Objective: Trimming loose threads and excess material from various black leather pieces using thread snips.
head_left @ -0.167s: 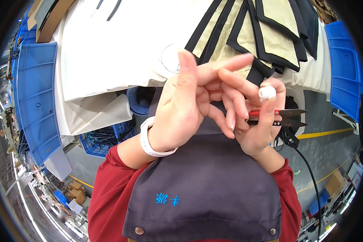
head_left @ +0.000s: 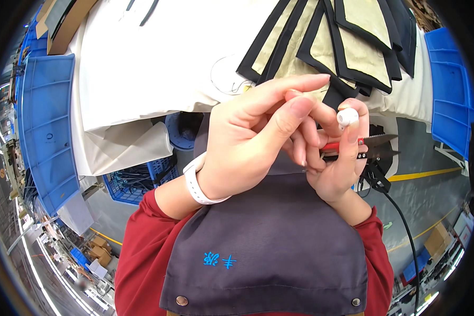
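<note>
My left hand (head_left: 252, 142), a white band on its wrist, has its index finger stretched out and its thumb bent in over the fingertips of my right hand (head_left: 337, 163); whatever lies under that thumb is hidden. My right hand grips a small white spool-like piece (head_left: 347, 117) between thumb and finger, along with red-handled thread snips (head_left: 376, 141) whose dark blades point right. Behind the hands, several black-bordered cream fabric panels (head_left: 366, 58) lie fanned out on a white-covered table (head_left: 142, 63).
Blue plastic crates stand at the left (head_left: 47, 131) and right (head_left: 450, 89). A blue basket (head_left: 131, 184) and a round blue bin (head_left: 179, 137) are below the table. A black cable (head_left: 400, 210) hangs at the right, over a floor with yellow lines (head_left: 421, 173).
My left thumb has swung from upright down to the right, onto my right hand's fingertips. My right hand and the white piece have shifted very slightly.
</note>
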Demonstrator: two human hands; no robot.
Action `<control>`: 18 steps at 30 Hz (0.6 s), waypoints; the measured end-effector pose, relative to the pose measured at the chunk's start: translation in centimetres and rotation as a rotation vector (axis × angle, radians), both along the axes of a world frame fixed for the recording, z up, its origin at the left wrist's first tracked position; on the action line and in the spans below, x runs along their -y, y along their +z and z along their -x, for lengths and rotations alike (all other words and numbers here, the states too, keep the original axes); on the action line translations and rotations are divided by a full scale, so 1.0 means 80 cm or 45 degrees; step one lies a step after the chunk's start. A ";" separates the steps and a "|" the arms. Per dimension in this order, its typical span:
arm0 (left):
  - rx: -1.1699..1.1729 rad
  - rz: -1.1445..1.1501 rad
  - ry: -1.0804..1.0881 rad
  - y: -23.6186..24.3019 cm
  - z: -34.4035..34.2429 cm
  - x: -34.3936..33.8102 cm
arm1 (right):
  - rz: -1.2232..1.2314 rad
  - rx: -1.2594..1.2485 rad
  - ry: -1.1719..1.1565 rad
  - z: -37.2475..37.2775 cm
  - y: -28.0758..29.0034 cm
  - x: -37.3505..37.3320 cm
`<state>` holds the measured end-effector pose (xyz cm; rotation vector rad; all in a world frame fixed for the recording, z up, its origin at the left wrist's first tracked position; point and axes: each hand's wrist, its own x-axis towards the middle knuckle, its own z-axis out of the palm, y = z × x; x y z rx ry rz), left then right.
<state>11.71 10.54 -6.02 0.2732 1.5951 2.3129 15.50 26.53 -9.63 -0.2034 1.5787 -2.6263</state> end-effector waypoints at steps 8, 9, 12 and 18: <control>-0.281 0.101 0.077 -0.012 0.008 0.018 | 0.010 0.130 -0.050 -0.008 0.017 0.000; -0.279 0.081 0.078 -0.013 0.010 0.022 | -0.036 0.131 0.007 -0.018 0.018 -0.013; -0.148 0.168 0.125 -0.006 0.016 0.017 | 0.524 -0.551 0.153 -0.025 0.052 -0.032; -0.160 0.096 0.201 -0.028 0.014 0.009 | 0.450 -0.864 0.039 -0.022 0.082 -0.023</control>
